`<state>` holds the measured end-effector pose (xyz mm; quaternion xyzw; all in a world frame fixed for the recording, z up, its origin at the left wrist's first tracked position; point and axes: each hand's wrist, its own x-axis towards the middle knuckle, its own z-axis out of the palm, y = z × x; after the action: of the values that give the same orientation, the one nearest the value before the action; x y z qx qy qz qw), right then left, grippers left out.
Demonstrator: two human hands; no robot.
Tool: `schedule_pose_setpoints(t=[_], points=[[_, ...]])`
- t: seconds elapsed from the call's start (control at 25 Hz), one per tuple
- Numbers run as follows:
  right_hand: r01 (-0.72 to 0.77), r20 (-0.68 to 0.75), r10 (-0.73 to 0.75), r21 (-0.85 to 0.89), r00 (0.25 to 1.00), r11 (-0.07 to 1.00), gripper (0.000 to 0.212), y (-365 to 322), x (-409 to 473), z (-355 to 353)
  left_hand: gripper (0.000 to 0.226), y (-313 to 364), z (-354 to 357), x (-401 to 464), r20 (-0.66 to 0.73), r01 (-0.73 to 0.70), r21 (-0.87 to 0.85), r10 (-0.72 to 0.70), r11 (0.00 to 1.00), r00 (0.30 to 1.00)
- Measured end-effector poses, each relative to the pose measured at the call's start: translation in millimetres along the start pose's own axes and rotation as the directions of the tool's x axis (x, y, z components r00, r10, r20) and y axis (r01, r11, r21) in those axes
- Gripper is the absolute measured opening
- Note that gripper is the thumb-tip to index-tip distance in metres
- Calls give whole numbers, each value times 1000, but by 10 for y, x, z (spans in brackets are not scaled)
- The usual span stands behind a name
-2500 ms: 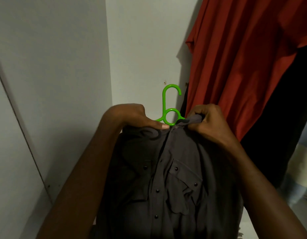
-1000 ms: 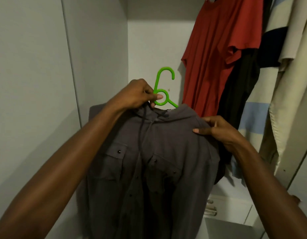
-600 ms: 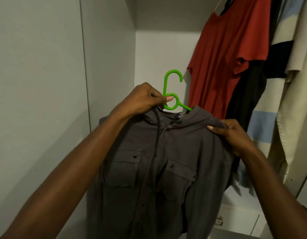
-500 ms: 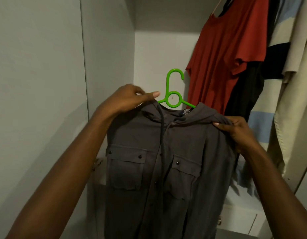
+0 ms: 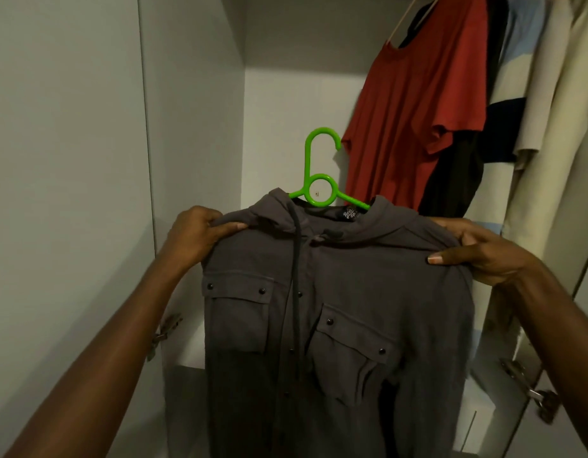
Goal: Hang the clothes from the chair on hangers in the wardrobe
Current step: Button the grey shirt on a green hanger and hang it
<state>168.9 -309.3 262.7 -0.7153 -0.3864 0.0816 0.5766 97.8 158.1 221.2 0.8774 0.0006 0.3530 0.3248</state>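
My left hand [image 5: 200, 236] and right hand [image 5: 484, 252] grasp the shoulders of the soft, limp dark grey hooded shirt [image 5: 335, 309], which sits on the stiff green plastic hanger [image 5: 319, 180] before the wardrobe; I would take the hook.

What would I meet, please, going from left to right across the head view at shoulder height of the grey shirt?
Left hand → grey shirt on the green hanger → right hand → cream garment hanging at the far right.
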Motion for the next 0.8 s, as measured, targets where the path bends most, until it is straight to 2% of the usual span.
schedule_pose_setpoints(t=[0.08, 0.2, 0.28, 0.36, 0.44, 0.48, 0.52, 0.56, 0.6, 0.64, 0.72, 0.76, 0.8], points=[[-47, 28, 48, -21, 998, 999, 60, -63, 9, -47, 69, 1, 123, -17, -146, 111, 142, -90, 984, 985], [-138, -8, 138, -28, 990, 990, 51, -59, 72, -6, 79, 41, 276, -9, -236, 236, 348, -159, 907, 959], [-158, -89, 151, -75, 984, 985, 38, -11, 116, 73, 82, 61, 296, 101, -229, 286, 318, -219, 904, 948], [-124, -187, 101, -118, 977, 985, 30, 39, 173, 141, 87, 56, 350, 272, -186, 334, 160, -304, 929, 935], [-33, -300, 8, -79, 954, 996, 26, 71, 225, 182, 103, 51, 439, 450, -125, 393, -127, -407, 911, 905], [19, -359, -38, -56, 932, 998, 25, 77, 252, 183, 111, 59, 469, 529, -64, 444, -311, -485, 840, 872], [67, -407, -82, -51, 910, 996, 24, 60, 271, 174, 113, 83, 495, 586, 26, 483, -487, -541, 728, 841], [106, -444, -123, -64, 888, 992, 22, 28, 294, 157, 106, 90, 527, 650, 105, 498, -609, -559, 617, 822], [134, -470, -156, -82, 868, 988, 21, -22, 321, 157, 93, 105, 558, 705, 141, 491, -675, -557, 550, 818], [156, -491, -188, -106, 851, 982, 19, -72, 354, 159, 75, 112, 604, 759, 145, 478, -702, -552, 527, 821], [183, -520, -245, -168, 818, 969, 15, -171, 436, 159, 38, 116, 742, 886, 63, 433, -701, -555, 567, 830], [188, -536, -272, -206, 800, 960, 14, -221, 487, 152, 33, 117, 808, 955, 11, 405, -695, -554, 595, 832], [196, -551, -303, -245, 778, 950, 13, -266, 540, 151, 37, 111, 876, 1025, -28, 377, -689, -542, 619, 840]])
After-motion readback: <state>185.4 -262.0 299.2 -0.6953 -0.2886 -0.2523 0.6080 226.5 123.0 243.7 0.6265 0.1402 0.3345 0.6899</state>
